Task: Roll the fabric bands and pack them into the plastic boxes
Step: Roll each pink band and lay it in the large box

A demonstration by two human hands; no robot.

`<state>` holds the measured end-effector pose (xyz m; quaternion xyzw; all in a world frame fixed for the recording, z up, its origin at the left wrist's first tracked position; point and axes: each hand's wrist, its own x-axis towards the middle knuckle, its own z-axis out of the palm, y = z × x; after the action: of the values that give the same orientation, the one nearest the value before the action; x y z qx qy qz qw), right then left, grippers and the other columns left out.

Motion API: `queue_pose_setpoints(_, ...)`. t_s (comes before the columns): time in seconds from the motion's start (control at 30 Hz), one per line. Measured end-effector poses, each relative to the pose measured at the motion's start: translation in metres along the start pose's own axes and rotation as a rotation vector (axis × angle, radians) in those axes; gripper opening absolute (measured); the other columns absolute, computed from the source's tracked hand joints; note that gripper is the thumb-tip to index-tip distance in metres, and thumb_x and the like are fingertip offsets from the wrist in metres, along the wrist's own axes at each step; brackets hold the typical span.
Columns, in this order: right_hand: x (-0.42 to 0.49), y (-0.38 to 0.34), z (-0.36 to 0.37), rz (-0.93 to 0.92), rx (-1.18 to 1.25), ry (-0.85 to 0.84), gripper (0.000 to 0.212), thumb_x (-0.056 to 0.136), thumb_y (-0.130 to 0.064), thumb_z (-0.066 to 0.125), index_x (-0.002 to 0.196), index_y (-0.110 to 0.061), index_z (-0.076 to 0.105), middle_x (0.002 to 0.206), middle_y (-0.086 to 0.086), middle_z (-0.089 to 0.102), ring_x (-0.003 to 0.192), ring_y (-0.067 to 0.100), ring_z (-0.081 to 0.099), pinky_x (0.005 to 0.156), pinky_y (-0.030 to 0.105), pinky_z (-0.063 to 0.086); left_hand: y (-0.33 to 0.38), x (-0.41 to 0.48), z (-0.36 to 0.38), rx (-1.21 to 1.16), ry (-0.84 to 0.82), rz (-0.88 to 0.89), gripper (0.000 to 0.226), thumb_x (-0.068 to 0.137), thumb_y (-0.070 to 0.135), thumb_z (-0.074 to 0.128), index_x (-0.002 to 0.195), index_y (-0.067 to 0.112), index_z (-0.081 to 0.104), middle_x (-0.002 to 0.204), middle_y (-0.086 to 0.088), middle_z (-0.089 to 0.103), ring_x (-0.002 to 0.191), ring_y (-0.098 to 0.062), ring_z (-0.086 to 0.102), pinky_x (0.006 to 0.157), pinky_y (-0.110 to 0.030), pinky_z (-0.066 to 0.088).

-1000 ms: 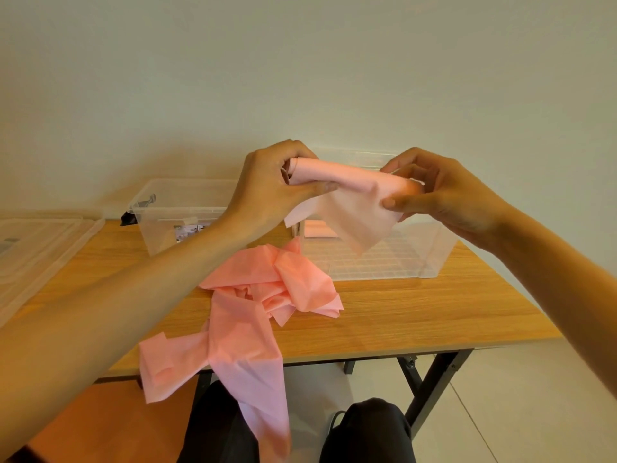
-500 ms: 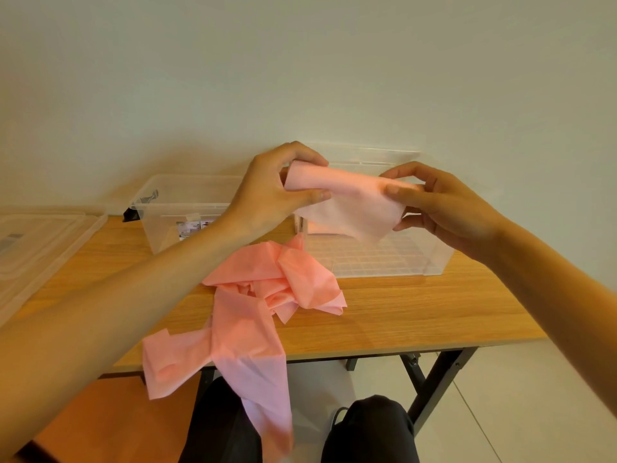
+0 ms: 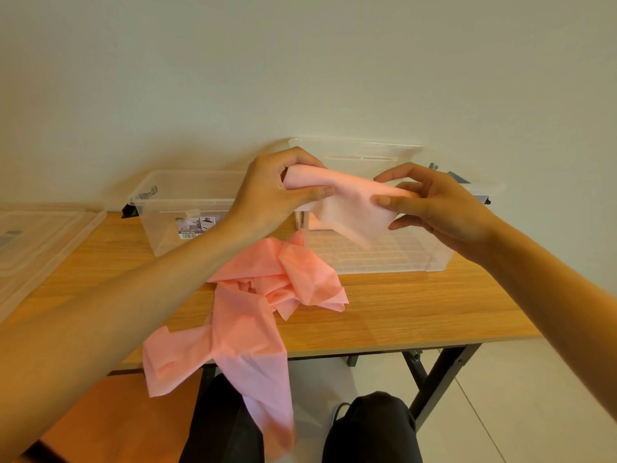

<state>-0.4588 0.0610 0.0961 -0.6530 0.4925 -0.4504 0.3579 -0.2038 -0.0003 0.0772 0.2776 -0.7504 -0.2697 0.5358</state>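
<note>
1. Hanging over the wooden table's near edge: loose pink bands; tiled floor below.
2. Left hand and right hand, fingers curled, pinch part-rolled band above right clear box.
3. Left clear box, lid, pale wall behind.

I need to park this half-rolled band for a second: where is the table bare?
Bare wood lies in front of the right box, from the pile to the right edge of the table. A narrower strip lies between the lid and the left box. The middle is crowded: the pile spreads there and hangs over the front edge.
</note>
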Motion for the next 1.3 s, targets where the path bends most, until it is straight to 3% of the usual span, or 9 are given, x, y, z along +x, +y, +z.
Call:
queue_pose_setpoints(0.1, 0.001, 0.000, 0.001, -0.011, -0.025, 0.017, 0.043, 0.077, -0.030, 0.079, 0.110, -0.005, 0.069, 0.102, 0.013, 0.076, 0.095, 0.028, 0.073, 0.080, 0.036, 0.062, -0.002, -0.001, 0.001, -0.010, -0.003, -0.017, 0.024, 0.077, 0.014, 0.086, 0.098, 0.011, 0.074, 0.096, 0.001, 0.073, 0.090, -0.012, 0.067, 0.079, -0.034, 0.054)
queue_pose_setpoints(0.2, 0.000, 0.001, 0.001, 0.027, 0.013, -0.015, 0.035, 0.081, -0.036, 0.075, 0.098, -0.005, 0.071, 0.097, 0.022, 0.072, 0.088, 0.032, 0.067, 0.082, 0.037, 0.060, -0.001, -0.002, 0.000, 0.017, -0.017, -0.001, 0.036, 0.070, 0.013, 0.091, 0.101, 0.012, 0.074, 0.098, 0.007, 0.073, 0.093, -0.005, 0.066, 0.081, -0.024, 0.053)
queue_pose_setpoints(0.27, -0.001, 0.002, 0.000, 0.055, 0.036, -0.025, 0.034, 0.082, -0.039, 0.072, 0.094, -0.007, 0.072, 0.091, 0.017, 0.069, 0.086, 0.030, 0.063, 0.078, 0.034, 0.060, -0.002, -0.003, -0.001, 0.030, -0.033, 0.014, 0.039, 0.067, 0.010, 0.092, 0.102, 0.010, 0.074, 0.098, 0.009, 0.072, 0.092, -0.003, 0.066, 0.080, -0.021, 0.054)
queue_pose_setpoints(0.43, -0.002, 0.003, 0.001, 0.029, -0.031, -0.029, 0.045, 0.075, -0.033, 0.080, 0.110, -0.007, 0.070, 0.100, 0.014, 0.071, 0.075, 0.025, 0.063, 0.069, 0.028, 0.059, -0.007, -0.002, 0.001, 0.033, -0.020, 0.016, 0.034, 0.069, 0.014, 0.092, 0.098, 0.011, 0.074, 0.094, 0.006, 0.073, 0.089, -0.011, 0.068, 0.077, -0.026, 0.054)
queue_pose_setpoints(0.67, 0.001, 0.004, -0.002, 0.041, -0.078, -0.041, 0.033, 0.076, -0.035, 0.080, 0.097, -0.010, 0.078, 0.092, 0.013, 0.072, 0.075, 0.023, 0.062, 0.066, 0.022, 0.056, -0.009, -0.004, 0.001, 0.057, -0.036, 0.002, 0.038, 0.066, 0.016, 0.093, 0.099, 0.016, 0.074, 0.098, 0.008, 0.071, 0.092, -0.007, 0.066, 0.076, -0.025, 0.054)
queue_pose_setpoints(0.8, -0.001, 0.005, -0.003, 0.061, -0.070, -0.069, 0.034, 0.080, -0.038, 0.077, 0.102, -0.011, 0.077, 0.097, 0.015, 0.072, 0.075, 0.024, 0.062, 0.068, 0.023, 0.056, -0.009, -0.004, 0.001, 0.052, -0.039, 0.002, 0.037, 0.067, 0.014, 0.093, 0.099, 0.016, 0.073, 0.097, 0.009, 0.072, 0.091, -0.006, 0.066, 0.077, -0.025, 0.054)
queue_pose_setpoints(0.97, -0.001, 0.003, -0.001, -0.020, -0.093, -0.043, 0.033, 0.078, -0.016, 0.083, 0.106, -0.006, 0.068, 0.093, 0.009, 0.068, 0.064, 0.021, 0.059, 0.058, 0.027, 0.052, -0.011, -0.003, 0.002, 0.067, -0.023, -0.013, 0.030, 0.071, 0.021, 0.091, 0.094, 0.019, 0.073, 0.091, 0.010, 0.070, 0.087, -0.004, 0.065, 0.075, -0.025, 0.052)
queue_pose_setpoints(1.2, 0.003, 0.004, -0.007, 0.024, -0.120, -0.078, 0.021, 0.087, -0.026, 0.076, 0.098, -0.009, 0.075, 0.090, 0.011, 0.072, 0.078, 0.023, 0.066, 0.069, 0.029, 0.055, -0.012, -0.005, 0.000, 0.096, -0.091, 0.001, 0.040, 0.064, 0.019, 0.094, 0.099, 0.015, 0.076, 0.097, 0.004, 0.073, 0.093, -0.010, 0.067, 0.080, -0.025, 0.055)
queue_pose_setpoints(1.3, 0.004, 0.007, -0.008, 0.053, -0.103, -0.085, 0.023, 0.089, -0.027, 0.074, 0.101, -0.008, 0.076, 0.095, 0.014, 0.072, 0.081, 0.022, 0.066, 0.071, 0.027, 0.056, -0.010, -0.004, -0.001, 0.198, -0.170, 0.105, 0.046, 0.063, 0.018, 0.095, 0.105, 0.011, 0.077, 0.100, 0.002, 0.072, 0.094, -0.009, 0.067, 0.082, -0.019, 0.052)
